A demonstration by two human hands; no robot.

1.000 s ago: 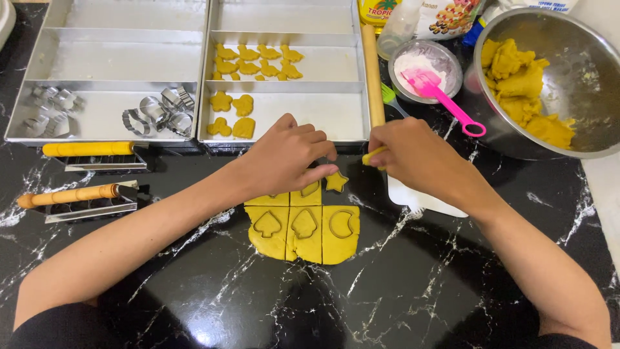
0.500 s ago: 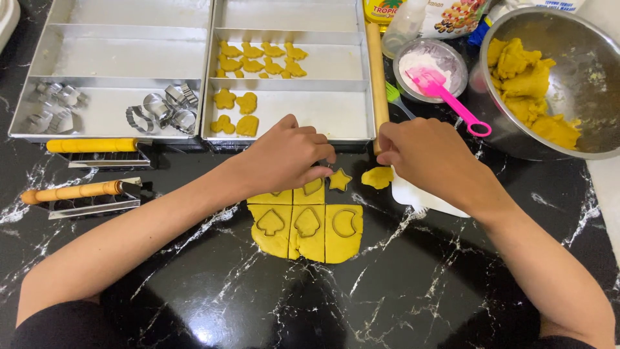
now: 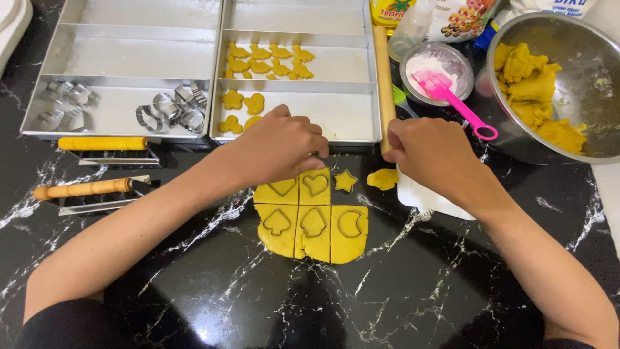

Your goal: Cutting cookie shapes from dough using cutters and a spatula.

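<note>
Far left of the left hand (image 3: 278, 148), two wooden-handled tools (image 3: 84, 189) are lying by a tray of metal cutters (image 3: 171, 111). That hand is curling loosely over the top edge of the yellow dough sheet (image 3: 313, 223), hiding part of it; what it is gripping cannot be told. Between the hands, a star cut-out (image 3: 345, 181) and a dough scrap (image 3: 382, 178) are lying. The right hand (image 3: 436, 158) is closing around the rolling pin (image 3: 383, 77), with the steel bowl (image 3: 581, 84) beyond it.

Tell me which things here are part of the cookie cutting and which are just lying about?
In use:
left hand on the rolled yellow dough sheet
right hand near the dough scrap
star cutout
tray of cut cookies

Lying about:
metal cutters
rolling pin
flour bowl with pink spatula
steel dough bowl
wooden-handled tools
</note>
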